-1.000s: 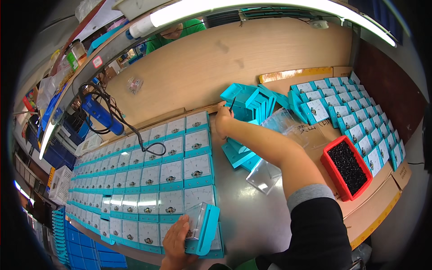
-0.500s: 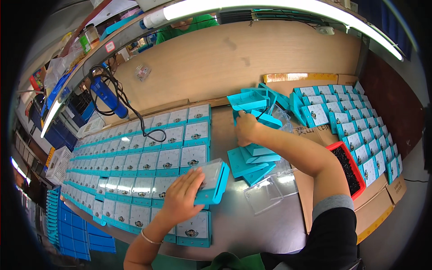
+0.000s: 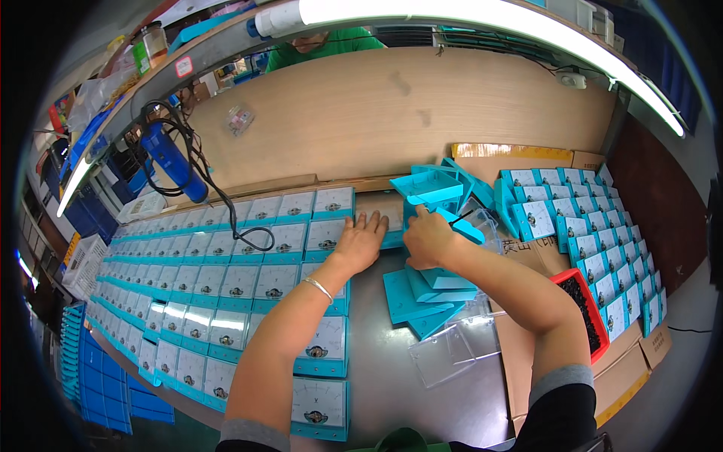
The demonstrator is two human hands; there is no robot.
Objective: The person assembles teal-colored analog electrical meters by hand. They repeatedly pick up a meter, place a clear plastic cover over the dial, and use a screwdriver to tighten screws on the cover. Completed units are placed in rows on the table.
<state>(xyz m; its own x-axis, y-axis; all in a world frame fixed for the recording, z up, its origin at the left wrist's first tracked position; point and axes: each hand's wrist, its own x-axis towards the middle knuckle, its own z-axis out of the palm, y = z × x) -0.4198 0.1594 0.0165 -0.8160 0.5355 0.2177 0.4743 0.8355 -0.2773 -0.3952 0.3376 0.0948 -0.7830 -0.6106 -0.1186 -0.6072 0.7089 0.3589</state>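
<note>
My left hand (image 3: 361, 239) lies with fingers spread at the right end of a meter row, resting on a teal-edged panel meter (image 3: 392, 239) that it partly covers. Close beside it, my right hand (image 3: 429, 239) is closed around a thin dark tool (image 3: 462, 218), whose end sticks out past the fingers. Teal meter housings (image 3: 428, 186) are heaped just beyond the right hand. Several more teal housings (image 3: 413, 301) lie nearer me, below its wrist. On my left, finished-looking meters (image 3: 322, 337) with white dials stand in close rows.
Clear plastic covers (image 3: 444, 354) lie on the metal table (image 3: 384, 392). To the right, a red tray (image 3: 600, 350) of small black parts sits on cardboard (image 3: 527, 354) beside stacked meters (image 3: 595, 241). A blue cylindrical tool (image 3: 175, 162) with a looped black cable hangs at left.
My left hand has carried a meter away from me to the right end of a row and opened out over it. My right hand stays by the housings, and the view has shifted slightly.
</note>
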